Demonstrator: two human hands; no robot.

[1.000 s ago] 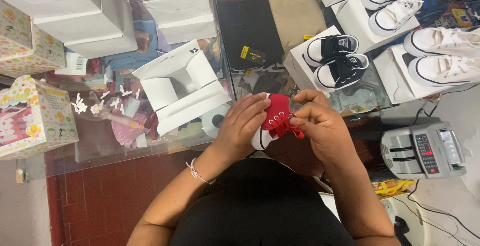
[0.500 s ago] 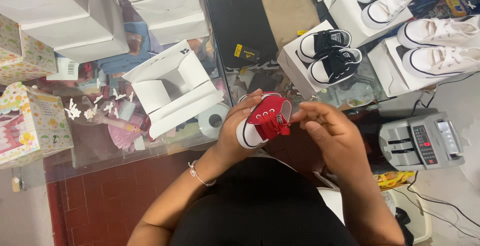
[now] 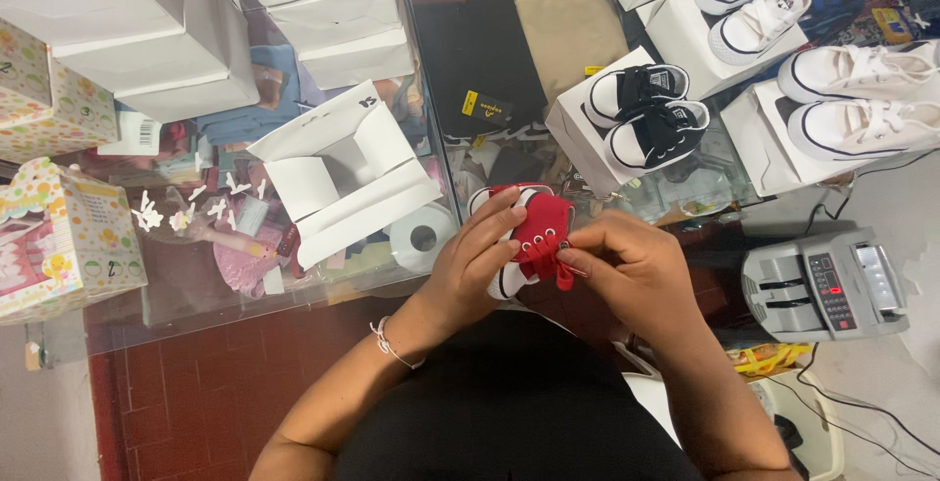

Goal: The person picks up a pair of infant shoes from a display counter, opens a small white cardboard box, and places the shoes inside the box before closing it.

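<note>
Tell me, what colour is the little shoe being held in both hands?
Red canvas with a white sole, the small baby shoe, seen in the head view.

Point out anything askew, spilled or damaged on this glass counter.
Nothing looks damaged or spilled. The small white cardboard box lies opened out flat and empty on the glass counter, beside the left hand and right hand, which hold the small red canvas sneaker.

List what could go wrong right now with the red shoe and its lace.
1. The right hand pinches the red lace at the eyelets; a hard tug might pull it out.
2. The left hand holds the red shoe above the glass counter edge; a slip could drop it onto the floor.
3. The open white box and tape roll sit close by; an elbow swing may knock them.
</note>
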